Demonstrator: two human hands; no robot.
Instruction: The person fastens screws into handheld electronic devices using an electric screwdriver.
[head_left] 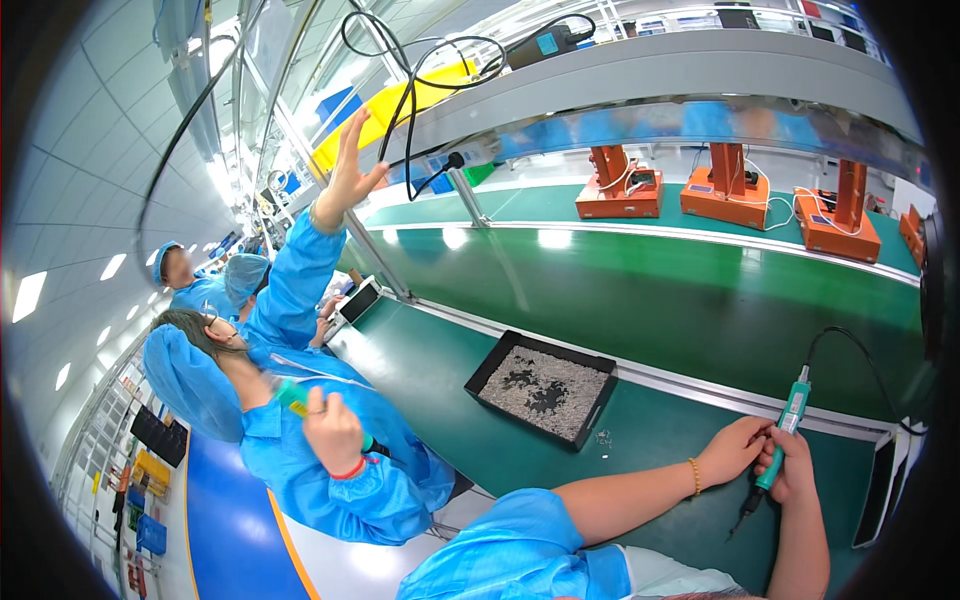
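My right hand (792, 468) is wrapped round a green electric screwdriver (791, 416). The tool slants with its dark bit down toward the green bench top and its black cord rising from the upper end. Right beside it, my left hand (732, 448), with a yellow bracelet at the wrist, has its fingers curled in against the right hand and the tool. What those fingertips hold, if anything, is hidden. To the left of my hands lies a black tray (583, 437) of many small grey pieces, with dark bare patches showing. A few tiny clear bits (603, 439) are on the bench beside it.
At the left a co-worker in a blue gown (330, 470) raises one hand (347, 185) and grips a green tool (292, 396) in the other. Across the green conveyor (640, 270) stand orange fixtures (619, 196). Black cables (408, 110) hang overhead.
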